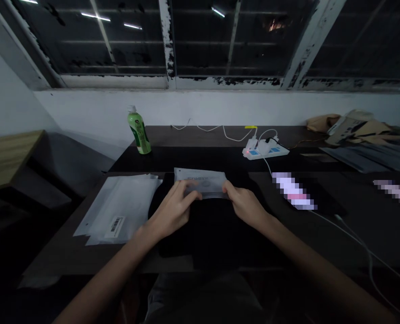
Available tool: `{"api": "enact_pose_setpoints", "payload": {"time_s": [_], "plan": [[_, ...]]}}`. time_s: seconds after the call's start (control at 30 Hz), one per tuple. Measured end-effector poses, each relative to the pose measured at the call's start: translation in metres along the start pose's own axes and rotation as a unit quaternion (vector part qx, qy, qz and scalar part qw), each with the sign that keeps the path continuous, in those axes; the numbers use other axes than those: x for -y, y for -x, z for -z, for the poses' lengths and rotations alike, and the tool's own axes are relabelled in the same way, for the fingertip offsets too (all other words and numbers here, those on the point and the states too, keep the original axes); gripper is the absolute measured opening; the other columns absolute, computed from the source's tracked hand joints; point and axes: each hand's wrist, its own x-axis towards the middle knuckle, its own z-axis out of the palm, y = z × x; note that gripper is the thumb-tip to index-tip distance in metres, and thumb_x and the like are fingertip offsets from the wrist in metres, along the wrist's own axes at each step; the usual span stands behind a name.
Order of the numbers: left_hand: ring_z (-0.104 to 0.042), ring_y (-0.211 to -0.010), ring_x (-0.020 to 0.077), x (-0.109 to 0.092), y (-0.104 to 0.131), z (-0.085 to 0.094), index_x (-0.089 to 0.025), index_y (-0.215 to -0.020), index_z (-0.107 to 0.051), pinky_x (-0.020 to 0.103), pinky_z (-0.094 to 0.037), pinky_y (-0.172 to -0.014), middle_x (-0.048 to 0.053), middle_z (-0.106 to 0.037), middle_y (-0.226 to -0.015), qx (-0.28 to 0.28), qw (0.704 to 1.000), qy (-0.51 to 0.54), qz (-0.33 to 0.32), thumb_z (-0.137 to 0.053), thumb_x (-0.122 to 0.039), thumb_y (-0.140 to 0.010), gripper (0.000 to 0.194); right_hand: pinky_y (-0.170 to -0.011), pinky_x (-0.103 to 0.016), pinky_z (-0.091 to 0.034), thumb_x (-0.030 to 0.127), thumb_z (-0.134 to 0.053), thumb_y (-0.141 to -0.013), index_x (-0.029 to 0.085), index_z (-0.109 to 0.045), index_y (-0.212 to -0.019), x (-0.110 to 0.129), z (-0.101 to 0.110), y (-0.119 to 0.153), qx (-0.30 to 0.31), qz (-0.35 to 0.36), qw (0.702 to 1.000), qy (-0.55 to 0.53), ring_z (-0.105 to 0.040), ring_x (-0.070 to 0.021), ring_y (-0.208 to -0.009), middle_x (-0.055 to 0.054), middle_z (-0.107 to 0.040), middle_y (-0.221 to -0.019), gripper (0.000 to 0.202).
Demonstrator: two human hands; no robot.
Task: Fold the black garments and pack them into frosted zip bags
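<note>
A frosted plastic bag (206, 182) with grey printing is held up over the table in front of me. My left hand (178, 202) grips its left side, with thumb and fingers closed at the lower edge. At the right edge, my right hand (245, 202) pinches the bag between thumb and fingers. Just left of my left hand lies a loose stack of similar frosted bags (122, 202), the top one bearing a white barcode label (115, 227). Beneath my hands is a black area (206, 238) whose material is too dark to make out.
A green bottle (139, 132) stands at the back left. A white power strip (265, 150) with plugs and cables sits at the back right. Nearer lies a lit, blurred-out phone (294, 191) with a white cable (342, 231). Grey bags (365, 157) and brown packaging (355, 128) are piled far right.
</note>
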Motion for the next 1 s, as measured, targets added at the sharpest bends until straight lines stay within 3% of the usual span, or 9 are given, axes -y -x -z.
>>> {"api": "enact_pose_setpoints", "payload": {"time_s": [0.1,0.2,0.37,0.47,0.53,0.67,0.8,0.9,1.0], "plan": [[-0.032,-0.143,0.0333,0.002,0.002,0.007,-0.021,-0.127,-0.052,0.053,-0.038,-0.113,0.012,-0.033,-0.154,0.041,0.999,0.01,0.01,-0.054,0.001,-0.075,0.056,-0.062,-0.028,-0.045,-0.001,-0.041,-0.078,0.019,-0.052,-0.112,0.001,0.012,0.002,0.009,0.012,1.0,0.016,-0.064,-0.0196,-0.073,-0.006,-0.065,-0.088,0.041],[-0.029,-0.146,0.0325,0.006,0.006,0.009,-0.025,-0.138,-0.047,0.054,-0.038,-0.114,0.01,-0.029,-0.159,0.079,0.996,0.03,0.006,-0.06,-0.007,-0.079,0.063,-0.085,-0.035,-0.053,0.004,-0.048,-0.081,0.024,-0.053,-0.128,0.001,0.024,0.014,0.004,0.085,0.996,-0.004,-0.062,-0.0233,-0.106,-0.01,-0.06,-0.12,0.052],[-0.042,-0.141,0.0262,0.012,0.007,0.003,-0.025,-0.135,-0.05,0.052,-0.04,-0.113,0.008,-0.049,-0.149,0.086,0.996,0.023,-0.022,-0.052,-0.003,-0.084,0.056,-0.106,-0.049,-0.046,0.02,-0.057,-0.087,0.034,-0.039,-0.148,0.0,0.022,0.037,-0.006,0.128,0.992,-0.002,-0.047,-0.0278,-0.133,-0.007,-0.043,-0.15,0.065],[-0.052,-0.133,0.0225,0.009,0.005,0.001,-0.021,-0.132,-0.052,0.046,-0.047,-0.109,0.008,-0.06,-0.138,0.067,0.997,0.023,-0.027,-0.044,0.006,-0.077,0.061,-0.108,-0.053,-0.043,0.018,-0.055,-0.088,0.032,-0.035,-0.151,-0.002,0.013,0.036,-0.023,0.136,0.99,0.001,-0.048,-0.0285,-0.132,-0.009,-0.046,-0.149,0.067],[-0.056,-0.128,0.022,0.005,0.003,-0.001,-0.019,-0.127,-0.055,0.043,-0.05,-0.107,0.008,-0.063,-0.134,0.039,0.998,0.033,-0.025,-0.041,0.007,-0.074,0.061,-0.105,-0.052,-0.046,0.01,-0.052,-0.084,0.026,-0.042,-0.146,-0.002,0.009,0.028,-0.043,0.148,0.988,0.005,-0.053,-0.0278,-0.125,-0.01,-0.055,-0.138,0.065],[-0.062,-0.117,0.0215,-0.001,0.001,-0.001,-0.02,-0.111,-0.06,0.04,-0.055,-0.098,0.006,-0.067,-0.121,-0.013,0.998,0.052,-0.011,-0.04,0.008,-0.07,0.053,-0.091,-0.041,-0.053,-0.006,-0.04,-0.072,0.018,-0.061,-0.115,0.008,0.006,0.01,-0.051,0.139,0.988,0.034,-0.063,-0.0241,-0.101,-0.01,-0.064,-0.11,0.054],[-0.05,-0.132,0.0261,-0.003,0.001,0.004,-0.023,-0.117,-0.059,0.046,-0.049,-0.106,0.008,-0.054,-0.141,0.033,0.997,0.062,0.004,-0.053,0.001,-0.074,0.049,-0.069,-0.032,-0.054,-0.01,-0.031,-0.072,0.017,-0.057,-0.104,0.021,0.007,0.0,-0.009,0.046,0.997,0.054,-0.066,-0.0198,-0.078,-0.009,-0.063,-0.099,0.049],[-0.037,-0.143,0.0296,-0.002,0.004,0.007,-0.025,-0.135,-0.051,0.052,-0.041,-0.113,0.01,-0.042,-0.153,0.062,0.995,0.074,0.019,-0.064,-0.016,-0.082,0.055,-0.074,-0.035,-0.055,-0.01,-0.032,-0.074,0.015,-0.054,-0.113,0.022,0.015,0.004,0.01,0.015,0.998,0.052,-0.067,-0.023,-0.087,-0.012,-0.062,-0.107,0.051],[-0.038,-0.143,0.0293,0.0,0.005,0.003,-0.024,-0.138,-0.049,0.053,-0.039,-0.114,0.01,-0.046,-0.15,0.062,0.996,0.055,0.016,-0.065,-0.026,-0.087,0.053,-0.097,-0.042,-0.051,-0.003,-0.045,-0.077,0.02,-0.048,-0.131,0.017,0.033,0.019,0.045,0.053,0.998,0.012,-0.059,-0.0268,-0.117,-0.013,-0.056,-0.125,0.058]]}}
